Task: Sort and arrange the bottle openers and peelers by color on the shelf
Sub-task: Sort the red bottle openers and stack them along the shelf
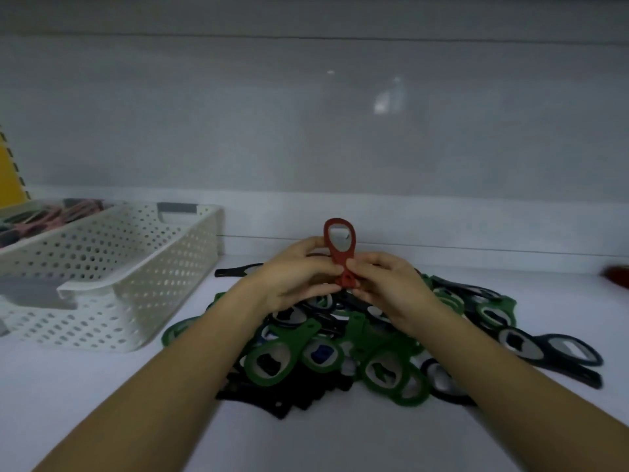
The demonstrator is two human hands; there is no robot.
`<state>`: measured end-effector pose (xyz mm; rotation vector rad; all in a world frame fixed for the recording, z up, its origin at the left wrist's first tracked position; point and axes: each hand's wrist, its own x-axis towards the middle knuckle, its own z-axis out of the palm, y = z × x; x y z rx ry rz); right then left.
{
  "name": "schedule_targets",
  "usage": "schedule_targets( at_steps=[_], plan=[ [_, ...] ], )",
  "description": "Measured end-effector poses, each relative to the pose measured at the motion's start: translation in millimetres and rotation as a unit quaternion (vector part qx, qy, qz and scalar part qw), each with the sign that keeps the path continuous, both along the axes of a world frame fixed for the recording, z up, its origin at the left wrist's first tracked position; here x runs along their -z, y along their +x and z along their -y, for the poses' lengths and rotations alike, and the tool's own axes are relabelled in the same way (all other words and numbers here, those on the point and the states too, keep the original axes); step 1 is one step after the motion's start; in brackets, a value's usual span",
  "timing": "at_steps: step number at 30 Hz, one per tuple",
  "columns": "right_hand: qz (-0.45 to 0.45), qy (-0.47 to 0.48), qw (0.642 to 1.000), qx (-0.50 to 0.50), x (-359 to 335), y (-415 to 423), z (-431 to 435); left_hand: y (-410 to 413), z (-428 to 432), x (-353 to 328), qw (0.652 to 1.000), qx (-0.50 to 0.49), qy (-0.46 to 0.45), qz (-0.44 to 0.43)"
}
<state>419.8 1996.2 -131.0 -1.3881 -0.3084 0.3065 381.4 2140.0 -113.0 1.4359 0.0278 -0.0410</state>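
A red bottle opener [341, 253] stands upright above the pile, its ring end pointing up. My left hand [292, 277] grips its handle from the left, and my right hand [388, 287] pinches the lower handle from the right. Under both hands lies a heap of green bottle openers [272, 364], dark navy ones [558, 349] and black ones [272, 400] on the white shelf [112, 396]. The middle of the heap is hidden by my hands and forearms.
A white perforated basket [136, 267] stands at the left, with pink and dark items at its far end. Something red [617, 275] shows at the right edge. A yellow panel [8, 178] rises at far left. The shelf's grey back wall [340, 131] is close behind.
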Motion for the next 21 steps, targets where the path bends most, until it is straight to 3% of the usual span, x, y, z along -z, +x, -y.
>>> schedule_targets(
  at_steps=[5,8,12,13,17,21],
  plan=[
    [0.141,-0.093,0.985,0.034,-6,2,-9,-1,-8,-5,0.996,-0.088,-0.010,0.002],
    [0.352,-0.320,0.877,0.070,-8,17,-7,1,-21,-8,0.988,-0.152,-0.005,0.007],
    [0.324,-0.548,0.764,-0.102,-12,37,-24,1,-36,-9,0.981,-0.192,-0.029,0.013],
    [0.307,-0.574,0.750,-0.122,-15,41,-30,1,-39,-9,0.980,-0.197,-0.020,0.016],
    [0.272,-0.571,0.763,-0.132,-19,50,-37,1,-47,-7,0.981,-0.190,0.016,0.017],
    [0.384,-0.600,0.696,-0.093,-6,58,-29,3,-48,-7,0.981,-0.195,0.002,-0.002]
  ],
)
